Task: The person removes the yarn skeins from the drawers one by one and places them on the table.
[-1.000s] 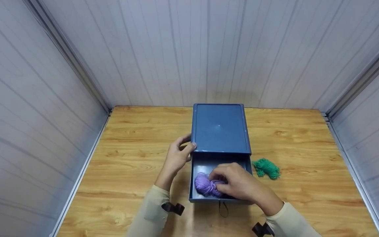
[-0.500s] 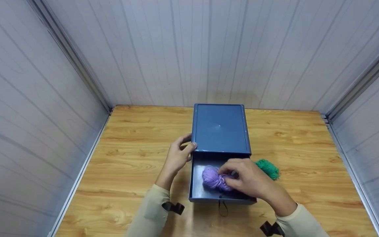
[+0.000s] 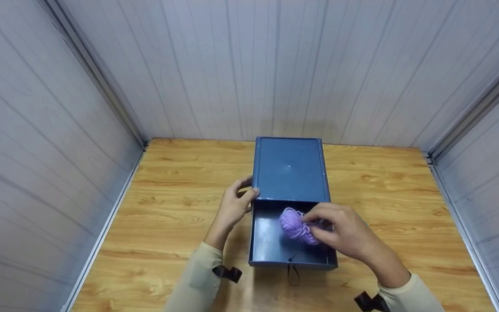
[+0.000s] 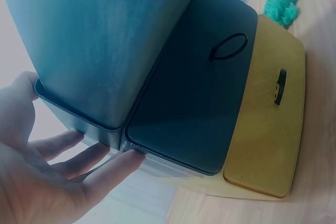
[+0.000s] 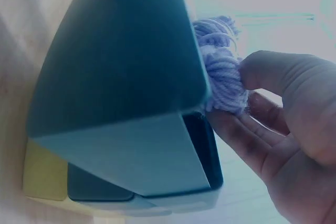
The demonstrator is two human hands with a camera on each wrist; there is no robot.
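Purple yarn (image 3: 295, 224) in a small tied skein is pinched between the thumb and fingers of my right hand (image 3: 347, 227). It is above the pulled-out top drawer (image 3: 269, 249); the right wrist view shows the yarn (image 5: 226, 72) rising past the drawer's rim. My left hand (image 3: 232, 206) rests against the left side of the blue drawer cabinet (image 3: 290, 169), its thumb on the front corner of the top. Its fingers (image 4: 113, 174) lie fairly straight along the side in the left wrist view. A loop pull (image 3: 293, 274) hangs from the drawer front.
Below the open drawer sit a closed dark blue drawer (image 4: 184, 108) and a yellow one (image 4: 268, 114). Green yarn (image 4: 282, 6) lies on the wooden table (image 3: 180, 195) to the cabinet's right, nearly hidden behind my right hand in the head view. Panelled walls enclose the table.
My right hand has drawn the purple yarn up and to the right from the drawer's front left part. The green yarn has become covered by that hand. My left hand has stayed put.
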